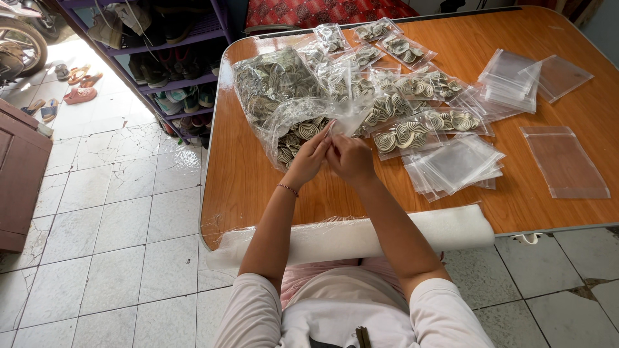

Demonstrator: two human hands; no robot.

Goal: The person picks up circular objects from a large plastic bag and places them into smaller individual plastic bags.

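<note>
My left hand (309,156) and my right hand (350,158) meet above the orange table (258,187), fingertips pinched together on the edge of a clear plastic bag (348,119). Just beyond them lies a big clear bag of coiled beige spirals (274,87), its mouth open toward my hands with loose spirals (303,134) showing. Small sealed bags of spirals (412,129) lie to the right of my hands. What sits between my fingertips is hidden.
Stacks of empty clear bags (454,164) lie right of my hands, with more at the far right (512,80) and a single one (564,161). A white foam roll (387,235) lies along the near table edge. A shoe rack (174,58) stands left, over tiled floor (116,212).
</note>
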